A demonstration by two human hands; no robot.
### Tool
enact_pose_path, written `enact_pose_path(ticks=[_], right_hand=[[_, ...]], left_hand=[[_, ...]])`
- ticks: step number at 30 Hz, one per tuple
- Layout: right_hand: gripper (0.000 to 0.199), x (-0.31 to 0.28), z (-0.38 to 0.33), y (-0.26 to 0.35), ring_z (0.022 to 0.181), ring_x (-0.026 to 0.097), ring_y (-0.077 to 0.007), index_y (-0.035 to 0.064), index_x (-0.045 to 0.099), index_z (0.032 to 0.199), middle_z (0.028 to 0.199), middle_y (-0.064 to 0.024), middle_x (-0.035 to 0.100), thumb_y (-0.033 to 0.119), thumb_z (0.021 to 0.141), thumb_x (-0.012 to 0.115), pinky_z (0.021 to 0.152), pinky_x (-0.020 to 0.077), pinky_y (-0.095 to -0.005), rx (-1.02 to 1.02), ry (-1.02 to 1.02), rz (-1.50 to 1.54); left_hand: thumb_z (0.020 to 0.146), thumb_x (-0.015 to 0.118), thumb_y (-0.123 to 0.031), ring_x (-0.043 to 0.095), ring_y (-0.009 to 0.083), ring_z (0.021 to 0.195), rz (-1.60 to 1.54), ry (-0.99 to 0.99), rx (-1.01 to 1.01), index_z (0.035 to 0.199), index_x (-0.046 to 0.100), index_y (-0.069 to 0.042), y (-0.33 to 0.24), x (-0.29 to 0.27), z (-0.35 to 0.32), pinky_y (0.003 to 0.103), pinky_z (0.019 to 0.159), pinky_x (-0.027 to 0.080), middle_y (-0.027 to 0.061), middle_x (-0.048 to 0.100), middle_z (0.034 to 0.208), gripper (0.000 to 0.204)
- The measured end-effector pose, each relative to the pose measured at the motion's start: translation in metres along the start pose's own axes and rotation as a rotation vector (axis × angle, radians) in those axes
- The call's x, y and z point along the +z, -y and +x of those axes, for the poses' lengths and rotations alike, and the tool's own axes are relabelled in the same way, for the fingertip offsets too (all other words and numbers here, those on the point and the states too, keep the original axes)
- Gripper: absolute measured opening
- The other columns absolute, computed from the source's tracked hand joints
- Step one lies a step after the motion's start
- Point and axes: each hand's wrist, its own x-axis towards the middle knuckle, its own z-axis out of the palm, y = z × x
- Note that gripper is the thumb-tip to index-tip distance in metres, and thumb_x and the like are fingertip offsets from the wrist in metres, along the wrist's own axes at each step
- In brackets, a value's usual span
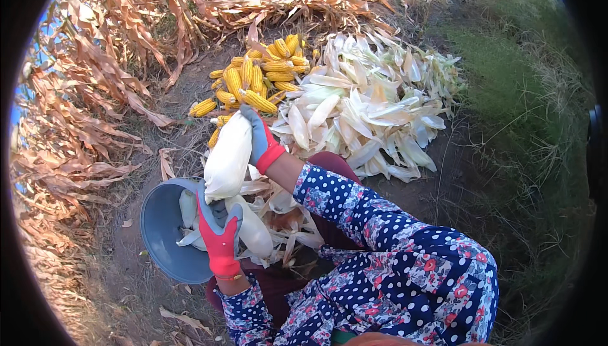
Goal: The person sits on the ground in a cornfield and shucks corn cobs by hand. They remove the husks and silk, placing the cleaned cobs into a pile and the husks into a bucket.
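Note:
An ear of corn in its pale husk (229,156) is held between my two gloved hands, tilted up and to the right. My right hand (261,140), in a grey and red glove, grips its upper end, with the fingertips partly hidden behind the husk. At the lower end, the fingers of my left hand (220,235) close around the base, though the contact is partly covered. Just right of the left hand lies a second unhusked ear (253,231). A grey bucket (161,232) rests tipped beside it, with husk-covered ears (188,208) inside.
Yellow husked cobs (256,77) form a pile ahead. To their right lies a large heap of stripped husks (373,105), and more loose husks (285,219) lie near my legs. Dry corn stalks (95,61) stand at left and far; green weeds (506,86) grow at right.

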Motion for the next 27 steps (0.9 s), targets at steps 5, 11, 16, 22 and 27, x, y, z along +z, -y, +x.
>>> enact_pose_path(ticks=[5,11,16,22,27], right_hand=[[0.032,0.013,-0.008,0.029,0.085,0.062,-0.0143,0.0087,0.061,0.108,0.094,-0.0030,0.063,0.034,0.089,0.063,0.077,0.0528,-0.0308,-0.076,-0.005,-0.337],[0.034,0.014,-0.028,0.000,0.093,0.059,-0.0095,0.0073,0.062,0.115,0.102,-0.0001,0.062,0.032,0.092,0.060,0.082,0.0484,-0.0253,0.113,0.033,-0.559],[0.042,0.000,-0.039,-0.036,0.098,0.058,-0.0102,0.0066,0.057,0.122,0.110,-0.0016,0.061,0.037,0.094,0.057,0.087,0.0471,-0.0254,0.170,-0.009,-0.751],[0.032,-0.005,-0.037,-0.035,0.100,0.057,-0.0088,0.0033,0.057,0.120,0.111,-0.0017,0.062,0.026,0.100,0.047,0.090,0.0453,-0.0250,0.089,0.270,-0.608],[0.031,0.013,-0.038,-0.036,0.100,0.055,-0.0085,0.0047,0.057,0.119,0.110,-0.0011,0.061,0.027,0.100,0.049,0.089,0.0452,-0.0250,-0.066,0.303,-0.661]], left_hand=[[0.080,0.065,-0.005,0.062,0.0169,0.090,0.239,0.174,-0.362,0.139,0.040,0.000,0.014,-0.039,-0.016,0.029,0.082,0.049,0.0145,0.065,0.109,0.065],[0.079,0.071,-0.016,0.054,0.0274,0.119,0.017,0.001,-0.147,0.140,0.037,0.001,0.017,-0.020,-0.009,0.036,0.099,0.043,0.0220,0.052,0.130,0.072],[0.071,0.080,-0.031,0.045,0.0342,0.127,0.493,-0.072,-0.166,0.143,0.026,0.005,0.036,0.019,-0.009,0.040,0.104,0.038,0.0256,0.042,0.138,0.097],[0.064,0.086,-0.023,0.055,0.0256,0.116,0.152,-0.057,-0.242,0.141,0.031,0.000,0.028,0.011,0.009,0.037,0.097,0.045,0.0175,0.054,0.127,0.097],[0.067,0.083,-0.025,0.056,0.0262,0.116,0.239,-0.044,-0.170,0.140,0.033,0.000,0.018,0.000,0.021,0.037,0.096,0.046,0.0181,0.055,0.127,0.092]])
